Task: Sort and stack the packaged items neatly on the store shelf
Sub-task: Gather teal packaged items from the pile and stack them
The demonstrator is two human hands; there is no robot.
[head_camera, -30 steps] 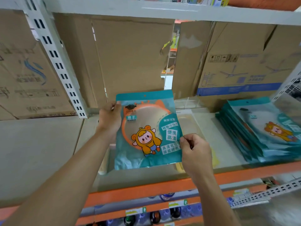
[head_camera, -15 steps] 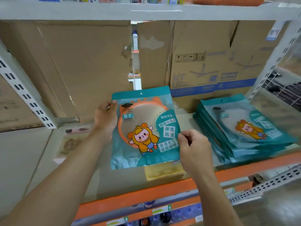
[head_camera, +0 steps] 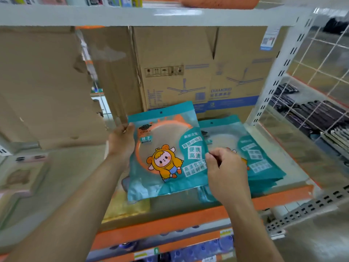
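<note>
- The teal mirror package (head_camera: 166,154), printed with an orange ring and a cartoon figure in a yellow hood, is held face-up over the front of the shelf (head_camera: 170,223), tilted with its top edge away from the person.
- The left hand (head_camera: 120,143) grips the package's left edge near the top, thumb on the front.
- The right hand (head_camera: 225,169) pinches the right edge at mid-height, fingers curled.
- Just to the right, a stack of matching teal packages (head_camera: 258,154) lies flat on the shelf. The held package overlaps its left side in view, but I cannot tell whether they touch.
- A flat yellow pack (head_camera: 125,207) lies on the shelf below the package's lower left corner.
- Behind stand a cardboard box printed with ceiling fans (head_camera: 181,72) and, to the left, a torn cardboard sheet (head_camera: 37,82).
- A white slotted upright (head_camera: 281,69) rises right of the stack, with wire mesh (head_camera: 321,59) beyond it.
</note>
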